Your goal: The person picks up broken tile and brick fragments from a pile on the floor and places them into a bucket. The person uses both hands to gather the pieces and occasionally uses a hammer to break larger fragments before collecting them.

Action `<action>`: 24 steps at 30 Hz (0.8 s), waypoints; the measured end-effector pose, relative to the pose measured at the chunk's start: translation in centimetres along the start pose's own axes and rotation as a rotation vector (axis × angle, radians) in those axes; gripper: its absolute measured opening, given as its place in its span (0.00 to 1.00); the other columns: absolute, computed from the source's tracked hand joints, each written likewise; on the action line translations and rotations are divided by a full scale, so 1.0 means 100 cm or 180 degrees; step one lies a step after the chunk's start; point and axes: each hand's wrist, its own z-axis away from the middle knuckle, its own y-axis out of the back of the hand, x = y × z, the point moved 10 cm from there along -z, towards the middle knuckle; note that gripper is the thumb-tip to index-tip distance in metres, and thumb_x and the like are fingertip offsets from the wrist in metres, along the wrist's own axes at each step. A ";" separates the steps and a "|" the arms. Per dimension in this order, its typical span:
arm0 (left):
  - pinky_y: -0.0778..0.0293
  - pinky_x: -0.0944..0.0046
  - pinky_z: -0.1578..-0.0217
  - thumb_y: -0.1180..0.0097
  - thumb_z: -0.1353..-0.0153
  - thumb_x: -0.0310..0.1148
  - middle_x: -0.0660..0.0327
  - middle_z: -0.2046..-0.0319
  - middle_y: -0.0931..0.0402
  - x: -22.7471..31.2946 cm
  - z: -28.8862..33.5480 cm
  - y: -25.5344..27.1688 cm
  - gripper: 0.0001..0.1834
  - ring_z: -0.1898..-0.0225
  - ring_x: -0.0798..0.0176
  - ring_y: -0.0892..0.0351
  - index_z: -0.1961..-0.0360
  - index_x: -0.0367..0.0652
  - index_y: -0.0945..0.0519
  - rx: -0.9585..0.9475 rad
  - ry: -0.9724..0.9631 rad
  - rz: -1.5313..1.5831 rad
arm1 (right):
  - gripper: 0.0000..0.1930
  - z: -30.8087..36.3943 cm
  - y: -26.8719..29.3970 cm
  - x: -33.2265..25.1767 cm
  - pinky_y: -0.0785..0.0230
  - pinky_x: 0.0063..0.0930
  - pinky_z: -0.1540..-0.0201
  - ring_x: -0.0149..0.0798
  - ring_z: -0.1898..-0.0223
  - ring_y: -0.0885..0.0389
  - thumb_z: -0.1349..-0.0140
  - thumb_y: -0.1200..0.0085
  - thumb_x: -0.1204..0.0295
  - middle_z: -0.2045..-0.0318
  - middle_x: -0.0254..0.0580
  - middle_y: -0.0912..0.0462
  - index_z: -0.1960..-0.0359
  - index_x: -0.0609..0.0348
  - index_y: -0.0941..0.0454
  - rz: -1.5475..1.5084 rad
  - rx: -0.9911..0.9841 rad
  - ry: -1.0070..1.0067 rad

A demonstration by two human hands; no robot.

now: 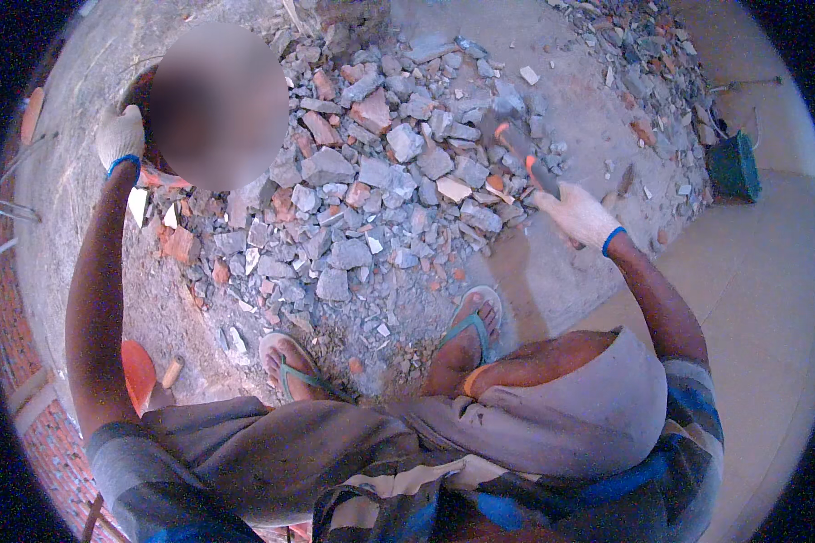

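My left hand (122, 136), in a white knit glove with a blue cuff, grips the left edge of a dark, round-edged thing (143, 98). A blurred patch covers most of that thing, so its kind cannot be made out. My right hand (581, 214), gloved the same way, is closed round the orange-and-black handle of a hammer (541, 176). The hammer's head end points forward and left, smeared, over the right side of a heap of broken concrete and brick (371, 172). Both arms are stretched forward, wide apart.
My sandalled feet (294, 362) stand at the heap's near edge. More rubble (643, 72) lies at the far right, beside a dark green container (733, 167). An orange-red object (139, 376) lies near my left leg. Brickwork (41, 380) runs along the left.
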 end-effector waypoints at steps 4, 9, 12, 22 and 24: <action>0.25 0.42 0.41 0.50 0.39 0.46 0.37 0.49 0.16 0.007 0.001 0.002 0.28 0.44 0.34 0.18 0.45 0.38 0.16 -0.0032 -0.0113 0.0164 | 0.22 0.005 -0.013 0.012 0.33 0.32 0.84 0.30 0.84 0.27 0.26 0.50 0.48 0.80 0.33 0.26 0.61 0.58 0.29 -0.0294 -0.0272 -0.0075; 0.26 0.42 0.40 0.50 0.39 0.46 0.38 0.47 0.17 0.011 0.002 0.003 0.29 0.43 0.34 0.18 0.43 0.39 0.17 -0.0053 -0.0100 0.0096 | 0.23 0.012 -0.015 0.018 0.33 0.29 0.84 0.28 0.83 0.26 0.26 0.48 0.48 0.77 0.32 0.26 0.63 0.59 0.29 -0.0590 -0.0121 -0.0260; 0.26 0.42 0.40 0.50 0.39 0.45 0.39 0.47 0.17 0.014 0.000 0.002 0.29 0.43 0.35 0.18 0.42 0.40 0.18 -0.0030 -0.0117 0.0012 | 0.23 0.016 -0.008 0.007 0.35 0.28 0.83 0.27 0.83 0.27 0.26 0.48 0.48 0.77 0.31 0.27 0.62 0.59 0.28 -0.0943 -0.0127 -0.0252; 0.26 0.43 0.40 0.50 0.38 0.47 0.38 0.47 0.17 0.011 -0.003 0.001 0.30 0.43 0.35 0.18 0.41 0.39 0.18 -0.0022 0.0005 -0.0032 | 0.24 -0.024 0.065 -0.039 0.31 0.35 0.79 0.33 0.82 0.22 0.27 0.48 0.47 0.80 0.36 0.23 0.58 0.60 0.23 -0.0915 0.1079 0.0290; 0.26 0.43 0.40 0.50 0.39 0.47 0.38 0.47 0.17 0.009 -0.001 0.003 0.30 0.43 0.34 0.18 0.41 0.38 0.18 -0.0021 0.0054 -0.0136 | 0.26 -0.032 0.059 -0.032 0.28 0.40 0.75 0.40 0.79 0.19 0.27 0.48 0.46 0.78 0.42 0.21 0.57 0.62 0.21 -0.0940 0.1054 0.0321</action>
